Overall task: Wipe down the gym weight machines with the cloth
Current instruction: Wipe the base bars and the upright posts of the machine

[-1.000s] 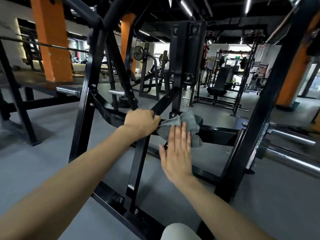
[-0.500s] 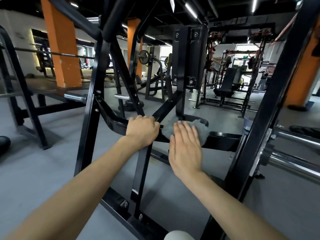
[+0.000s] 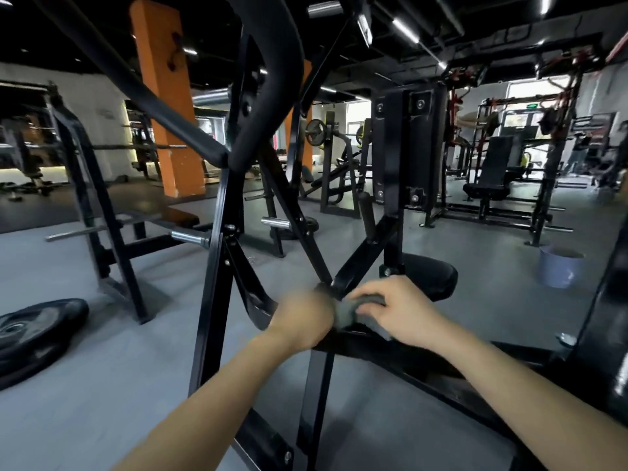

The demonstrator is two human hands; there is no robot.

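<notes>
A grey cloth point(image 3: 348, 312) lies bunched on a black crossbar point(image 3: 390, 355) of the weight machine, where several frame tubes meet. My left hand point(image 3: 302, 317) is blurred; it sits closed at the cloth's left edge and seems to hold it. From the right, my right hand point(image 3: 397, 309) has its fingers curled over the cloth and presses it onto the bar. The machine's black seat pad point(image 3: 431, 277) lies just behind my right hand, under the upright back column point(image 3: 407, 144).
A weight plate point(image 3: 30, 331) lies on the grey floor at left. A pale bucket point(image 3: 559, 266) stands at right. Chrome plate pegs point(image 3: 190, 236) stick out of the frame at left. Benches, racks and orange pillars point(image 3: 166, 96) fill the background.
My right hand went from lying flat on the cloth to curling its fingers over it. The view has shifted and moved closer; the left hand stays at the cloth's left edge.
</notes>
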